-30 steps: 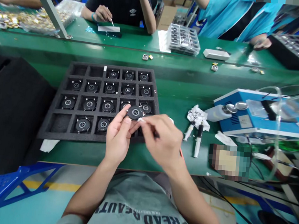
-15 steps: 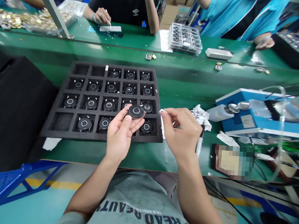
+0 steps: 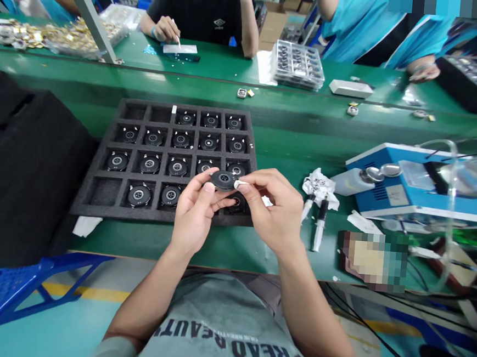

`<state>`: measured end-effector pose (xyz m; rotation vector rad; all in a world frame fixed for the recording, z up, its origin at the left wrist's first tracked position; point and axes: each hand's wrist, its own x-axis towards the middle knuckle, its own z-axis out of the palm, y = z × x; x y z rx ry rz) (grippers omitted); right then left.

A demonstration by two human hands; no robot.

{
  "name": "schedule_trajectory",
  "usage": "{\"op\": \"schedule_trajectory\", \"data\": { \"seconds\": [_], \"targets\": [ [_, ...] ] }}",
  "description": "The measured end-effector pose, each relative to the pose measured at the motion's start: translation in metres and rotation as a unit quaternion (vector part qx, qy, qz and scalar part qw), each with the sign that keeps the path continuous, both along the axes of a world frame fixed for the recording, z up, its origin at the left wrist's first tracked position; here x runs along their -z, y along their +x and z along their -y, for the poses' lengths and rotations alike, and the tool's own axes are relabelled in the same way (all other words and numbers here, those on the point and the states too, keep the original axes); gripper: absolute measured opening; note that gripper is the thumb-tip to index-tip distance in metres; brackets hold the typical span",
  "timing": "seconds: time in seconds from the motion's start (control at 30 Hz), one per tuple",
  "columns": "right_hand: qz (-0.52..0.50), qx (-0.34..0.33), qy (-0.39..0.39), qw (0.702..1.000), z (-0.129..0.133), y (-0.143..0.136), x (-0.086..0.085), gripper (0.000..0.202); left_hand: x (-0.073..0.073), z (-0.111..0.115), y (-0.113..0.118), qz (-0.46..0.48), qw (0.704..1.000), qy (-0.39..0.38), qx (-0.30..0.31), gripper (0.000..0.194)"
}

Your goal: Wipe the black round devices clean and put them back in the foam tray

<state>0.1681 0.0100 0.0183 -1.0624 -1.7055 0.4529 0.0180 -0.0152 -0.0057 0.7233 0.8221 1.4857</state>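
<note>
A round black watch body (image 3: pixel 223 180) is held by its edge in my left hand (image 3: pixel 194 211), dark sensor side up, over the tray's lower right part. My right hand (image 3: pixel 275 209) pinches a small white tissue (image 3: pixel 242 185), which touches the right edge of the watch body. Beneath and behind my hands lies a black foam tray (image 3: pixel 114 211) with rows of square compartments. Several similar watch bodies sit in them, sensor side up. Two compartments at the back left and one at the front left hold none. My left hand partly hides the front row.
Crumpled tissue (image 3: pixel 319 186) and two syringes (image 3: pixel 320 229) lie right of my hands. Beyond them are a white bottle (image 3: pixel 348 180) and a blue machine (image 3: pixel 385 198). Black foam blocks (image 3: pixel 23 183) stand at left. People work across the green bench (image 3: pixel 291 136).
My right hand has moved left, bringing the tissue against the watch body. The two syringes now show more fully. My left hand has shifted slightly right with the watch body.
</note>
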Motion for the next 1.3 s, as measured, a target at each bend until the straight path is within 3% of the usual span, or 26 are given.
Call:
{"op": "schedule_trajectory", "data": {
  "seconds": [0.37, 0.57, 0.73, 0.9, 1.17, 1.3],
  "targets": [
    [0.005, -0.018, -0.008, 1.0, 0.0, 0.0, -0.002, 0.008, -0.001, 0.0, 0.001, 0.042, 0.999, 0.0, -0.006, 0.033],
    [0.065, -0.058, 0.075, 0.993, 0.004, -0.012, -0.009, 0.015, 0.002, 0.0, 0.003, 0.012, 0.999, 0.011, -0.031, 0.037],
    [0.152, 0.007, 0.051, 0.987, 0.003, 0.009, -0.005, 0.015, 0.001, 0.002, 0.004, 0.025, 0.999, 0.037, -0.03, 0.037],
    [0.09, 0.023, 0.04, 0.995, 0.002, 0.025, -0.006, 0.01, 0.0, 0.002, 0.003, 0.03, 0.998, 0.062, 0.0, 0.035],
    [0.046, -0.074, 0.043, 0.995, 0.002, -0.006, -0.008, 0.013, 0.003, 0.002, 0.0, 0.019, 0.998, 0.056, 0.0, 0.034],
    [0.032, -0.05, 0.055, 0.997, -0.005, -0.021, -0.012, 0.014, 0.002, 0.001, -0.002, 0.015, 0.998, 0.055, 0.016, 0.035]
  ]
}}
